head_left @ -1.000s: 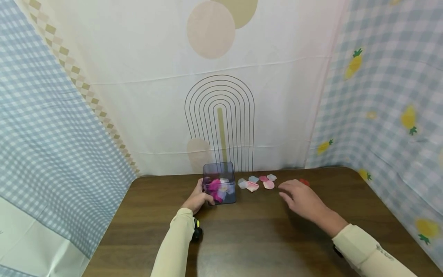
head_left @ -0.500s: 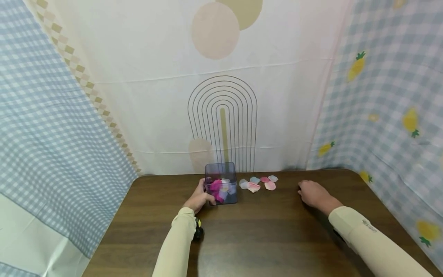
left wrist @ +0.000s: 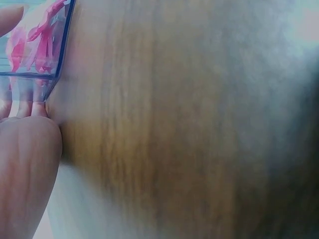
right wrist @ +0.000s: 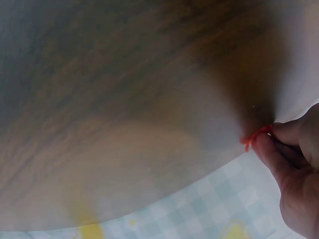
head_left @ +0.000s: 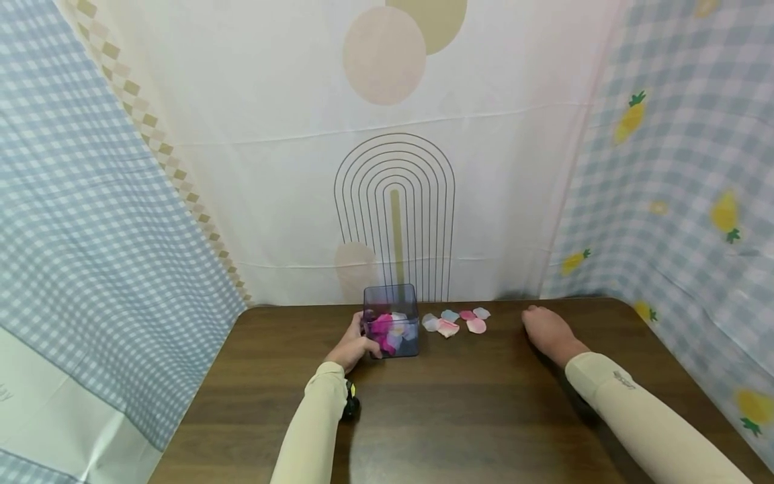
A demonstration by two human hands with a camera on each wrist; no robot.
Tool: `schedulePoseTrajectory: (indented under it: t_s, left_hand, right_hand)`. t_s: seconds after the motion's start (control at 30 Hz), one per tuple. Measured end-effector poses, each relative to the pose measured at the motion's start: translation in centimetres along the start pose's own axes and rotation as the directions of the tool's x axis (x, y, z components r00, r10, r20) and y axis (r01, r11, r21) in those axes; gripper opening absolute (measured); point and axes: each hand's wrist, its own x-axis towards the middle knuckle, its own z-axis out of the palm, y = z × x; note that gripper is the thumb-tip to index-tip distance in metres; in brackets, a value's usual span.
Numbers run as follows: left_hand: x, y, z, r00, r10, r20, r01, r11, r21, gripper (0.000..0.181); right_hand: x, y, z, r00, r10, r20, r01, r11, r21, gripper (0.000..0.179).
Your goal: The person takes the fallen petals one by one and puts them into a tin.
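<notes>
A see-through bluish box (head_left: 390, 300) stands near the back of the table with pink, white and pale petals (head_left: 393, 329) inside. My left hand (head_left: 353, 346) grips it by its left side, thumb at the front; in the left wrist view, fingers show through the clear wall. Over at the right, my right hand (head_left: 547, 333) pinches a red petal (right wrist: 256, 135) between thumb and fingertip, seen in the right wrist view; in the head view the hand hides this petal. Between box and right hand lie several loose petals (head_left: 448, 328), pink, white and pale blue.
The brown wooden table (head_left: 435, 417) has a back edge close behind the box and petals. A white patterned cloth (head_left: 290, 208) hangs behind it, with checked cloths (head_left: 677, 222) at both sides.
My right hand has moved right to where the red petal lay and taken hold of it. The left hand still holds the box in place. The head view has shifted slightly.
</notes>
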Motion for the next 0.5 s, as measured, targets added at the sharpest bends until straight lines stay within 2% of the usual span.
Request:
schedulePoseTrajectory:
  t_s: [0.17,0.33,0.5]
  left_hand:
    - [0.16,-0.27,-0.07,1.0,0.0,-0.005,0.0,1.0,-0.008,0.1]
    - [0.24,-0.42,-0.19,1.0,-0.006,0.011,0.006,1.0,-0.003,0.1]
    - [0.3,-0.48,-0.21,1.0,-0.009,0.014,0.009,1.0,0.0,0.1]
  right_hand:
    - [-0.06,-0.11,0.28,1.0,0.005,-0.025,-0.005,1.0,-0.013,0.013]
    - [-0.27,-0.05,0.48,0.998,0.066,0.002,-0.066,0.998,0.022,0.019]
    - [-0.74,0.32,0.8,0.994,0.108,-0.023,-0.106,0.992,0.068,0.025]
